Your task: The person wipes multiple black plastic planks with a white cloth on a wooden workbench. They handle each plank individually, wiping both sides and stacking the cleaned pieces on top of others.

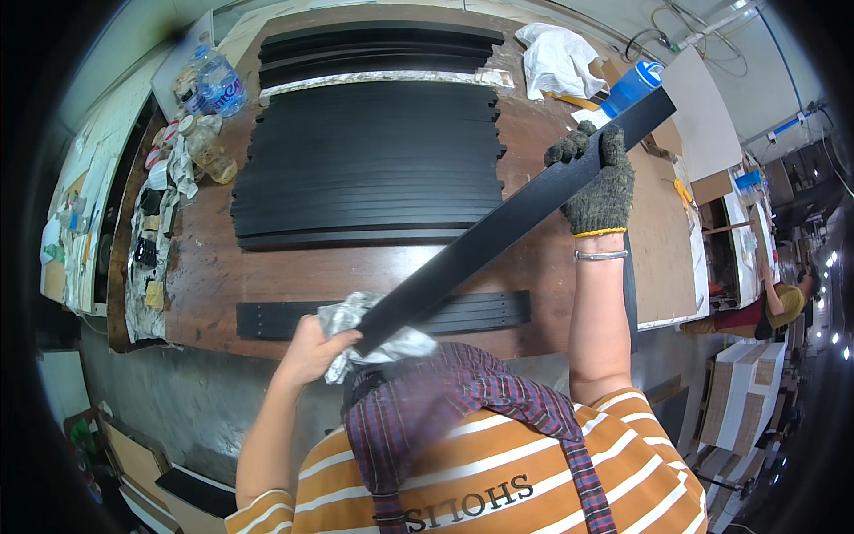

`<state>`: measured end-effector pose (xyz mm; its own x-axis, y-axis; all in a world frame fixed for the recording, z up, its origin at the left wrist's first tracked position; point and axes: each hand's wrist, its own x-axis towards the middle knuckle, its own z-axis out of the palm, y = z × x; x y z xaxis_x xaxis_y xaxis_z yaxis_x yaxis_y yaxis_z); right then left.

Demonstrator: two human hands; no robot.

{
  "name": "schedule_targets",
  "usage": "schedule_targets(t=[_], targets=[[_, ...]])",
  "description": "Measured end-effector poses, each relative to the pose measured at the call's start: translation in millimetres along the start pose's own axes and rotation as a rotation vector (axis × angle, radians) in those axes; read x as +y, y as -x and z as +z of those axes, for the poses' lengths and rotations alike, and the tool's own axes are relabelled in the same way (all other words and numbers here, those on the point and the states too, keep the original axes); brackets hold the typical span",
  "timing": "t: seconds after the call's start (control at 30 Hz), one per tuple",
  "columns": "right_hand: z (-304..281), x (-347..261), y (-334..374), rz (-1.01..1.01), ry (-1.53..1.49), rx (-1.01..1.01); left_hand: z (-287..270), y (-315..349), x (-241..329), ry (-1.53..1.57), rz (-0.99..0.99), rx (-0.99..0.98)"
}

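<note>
A long black slat (498,236) slants across my front, its far end raised to the right. My gloved right hand (602,191), in a dark grey knitted glove with a yellow cuff, is closed round it near that far end. At the near end, my bare left hand (310,350) pinches a crumpled, stained whitish cloth (345,313) wrapped against the slat. Beneath them, another black slat with small holes near its ends (276,319) lies along the table's near edge. Many similar slats (369,160) lie side by side in the middle of the table.
More black slats (374,43) lie at the back. Plastic bottles (218,82) stand at the left, beside a cluttered ledge (147,276). At the right are a blue bottle (630,87), a white cloth (556,58) and an orange-handled tool (682,191). Another person (783,303) is farther right.
</note>
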<state>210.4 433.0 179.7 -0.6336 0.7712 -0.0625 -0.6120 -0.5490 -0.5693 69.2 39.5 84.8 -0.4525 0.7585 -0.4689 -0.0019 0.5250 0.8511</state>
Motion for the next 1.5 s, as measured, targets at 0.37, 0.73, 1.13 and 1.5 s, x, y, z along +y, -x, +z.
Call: schedule_targets(t=[0.37,0.73,1.13,1.5], targets=[[-2.6,26.6,-4.9,-0.191,0.015,0.173,25.6,2.4,16.7,0.235,0.423,0.498],[-13.0,60.4,12.2,0.061,-0.087,0.034,-5.7,-5.8,14.9,0.098,0.407,0.501],[-5.9,63.0,31.1,0.028,0.007,-0.158,32.5,-28.3,65.6,-0.012,0.177,-0.158],[7.9,87.8,30.3,-0.018,0.14,-0.038,67.2,-22.4,95.8,-0.66,0.95,0.242]])
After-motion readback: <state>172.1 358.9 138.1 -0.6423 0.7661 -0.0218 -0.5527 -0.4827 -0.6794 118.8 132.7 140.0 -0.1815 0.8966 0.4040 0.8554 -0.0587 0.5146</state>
